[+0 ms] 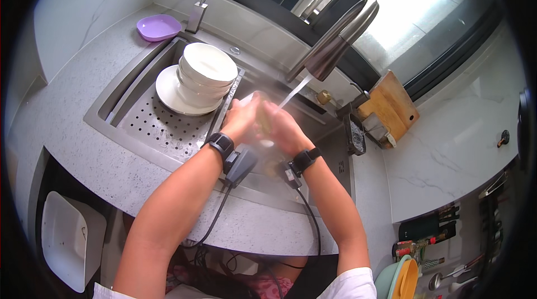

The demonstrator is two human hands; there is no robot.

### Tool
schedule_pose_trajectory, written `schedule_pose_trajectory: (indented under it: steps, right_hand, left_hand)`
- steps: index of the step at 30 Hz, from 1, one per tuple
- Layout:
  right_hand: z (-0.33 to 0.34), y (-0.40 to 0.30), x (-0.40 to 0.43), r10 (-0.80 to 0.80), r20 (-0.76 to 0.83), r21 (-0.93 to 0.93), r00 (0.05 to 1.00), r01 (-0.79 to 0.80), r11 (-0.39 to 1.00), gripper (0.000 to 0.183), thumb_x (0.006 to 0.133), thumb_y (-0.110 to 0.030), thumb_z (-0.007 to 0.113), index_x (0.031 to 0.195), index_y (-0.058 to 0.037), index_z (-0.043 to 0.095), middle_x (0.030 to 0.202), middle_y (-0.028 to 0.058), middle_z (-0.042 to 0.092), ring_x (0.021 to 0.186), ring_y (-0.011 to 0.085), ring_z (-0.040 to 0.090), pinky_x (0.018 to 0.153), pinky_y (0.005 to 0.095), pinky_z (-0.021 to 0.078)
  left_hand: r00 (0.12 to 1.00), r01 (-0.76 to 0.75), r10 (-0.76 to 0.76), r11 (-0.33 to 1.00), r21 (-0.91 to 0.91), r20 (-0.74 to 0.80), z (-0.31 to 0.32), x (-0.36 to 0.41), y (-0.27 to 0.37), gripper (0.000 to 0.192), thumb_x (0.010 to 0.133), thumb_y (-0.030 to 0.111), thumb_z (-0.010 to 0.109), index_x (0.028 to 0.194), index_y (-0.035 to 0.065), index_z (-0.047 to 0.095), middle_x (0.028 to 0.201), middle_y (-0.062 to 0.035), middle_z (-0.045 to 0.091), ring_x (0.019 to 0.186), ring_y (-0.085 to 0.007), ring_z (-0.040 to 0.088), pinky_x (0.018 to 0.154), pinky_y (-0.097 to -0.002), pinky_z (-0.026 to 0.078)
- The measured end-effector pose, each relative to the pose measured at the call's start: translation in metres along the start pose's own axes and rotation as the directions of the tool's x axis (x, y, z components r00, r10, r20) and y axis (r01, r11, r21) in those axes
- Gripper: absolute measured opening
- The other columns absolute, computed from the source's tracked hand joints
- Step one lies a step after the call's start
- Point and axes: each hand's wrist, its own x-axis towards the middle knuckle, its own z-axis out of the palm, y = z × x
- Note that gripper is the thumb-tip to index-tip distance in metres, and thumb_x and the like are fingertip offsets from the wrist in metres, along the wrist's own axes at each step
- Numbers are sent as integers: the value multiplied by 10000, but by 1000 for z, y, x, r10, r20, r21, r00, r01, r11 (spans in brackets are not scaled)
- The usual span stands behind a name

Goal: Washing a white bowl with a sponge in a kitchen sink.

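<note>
Under the stream of water (295, 91) from the pull-down faucet (329, 58), my two hands are close together over the right sink basin (323, 131). My left hand (241, 121) is around a pale object (248, 98), blurred by haze on the lens; its kind cannot be told. A yellowish-green patch shows between the hands. My right hand (287, 129) is against it on the other side, its fingers partly hidden and wet. Left of my hands, a stack of white bowls (209, 64) stands on a white plate (170, 93) in the perforated draining tray (147, 127).
A purple dish (158, 27) lies on the counter beside a slim tap (196, 16). Wooden cutting boards (390, 102) lean behind a dark caddy (355, 135) at right. Cables hang from both wrist straps over the counter edge. A white bin (65, 240) is below left.
</note>
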Motion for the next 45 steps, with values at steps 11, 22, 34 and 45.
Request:
schedule_pose_trajectory:
  steps: [11,22,34,45]
  right_hand:
    - [9,5,18,115,-117,143,987,-97,985,577,1093,-601,325,1350,-146,569,1098,78,676,912,225,669,741,424,592]
    - [-5,5,-9,-13,-83,-43,996,10,999,562,1084,-566,410,1272,-65,584,1062,133,678,824,229,683,607,383,605]
    - [0,0,-21,-28,-141,-61,990,19,998,411,1039,-384,543,1278,-51,564,1056,117,663,832,204,668,623,360,602]
    - [-22,12,-4,-125,-68,26,990,127,992,279,955,-242,689,1125,-26,643,964,60,633,809,143,628,687,300,546]
  left_hand:
    - [995,15,-3,992,126,-96,-10,19,-15,853,956,737,531,1436,50,371,1430,-224,525,1223,-434,604,821,-698,557]
    - [1000,-9,10,994,113,-4,-1,9,-7,929,931,788,515,1471,51,347,1513,-268,439,1341,-487,506,831,-685,558]
    - [996,-12,26,984,175,-80,-4,-9,5,1041,907,740,559,1578,-12,299,1478,-299,513,1296,-413,604,951,-474,596]
    - [1000,10,-7,992,122,-28,-3,-11,6,1004,912,727,565,1556,-5,326,1472,-296,512,1241,-433,632,773,-506,662]
